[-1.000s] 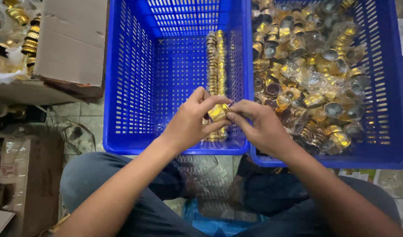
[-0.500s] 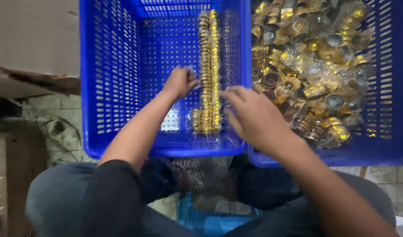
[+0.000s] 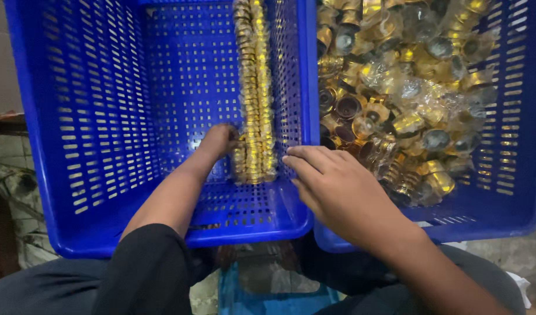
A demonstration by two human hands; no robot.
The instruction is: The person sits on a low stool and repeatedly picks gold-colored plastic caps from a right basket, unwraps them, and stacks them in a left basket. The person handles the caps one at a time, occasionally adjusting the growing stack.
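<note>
Since half a second ago: left hand [image 3: 220, 140] gone deeper into the left crate [image 3: 75, 175], now at the near end of the cap rows [image 3: 255, 87]; right hand [image 3: 344, 192] drawn a little toward the near rim; view closer.

Cap rows: gold, shiny, ring-shaped caps stacked end to end in two parallel lines, side by side and touching, running from the near part of the crate floor to its far end, close along the right wall.

Left hand: curled, fingers closed against the near end of the rows; whether it grips a cap cannot be told.

Right hand: palm down, fingers together and extended, empty as far as shows, lying over the two crates' adjoining walls, fingertips just beside the rows' near end.

Right crate [image 3: 513, 175]: blue, perforated, heaped with loose caps [image 3: 396, 105] in gold and dark tones, mixed with clear wrap.

Obstructions: right hand covers part of the divide and the near corner of the loose heap.

Edges and room: left crate floor bare left of the rows; tall perforated walls on all sides; crates abut. Lap [image 3: 58, 291] in dark cloth below the near rims.
</note>
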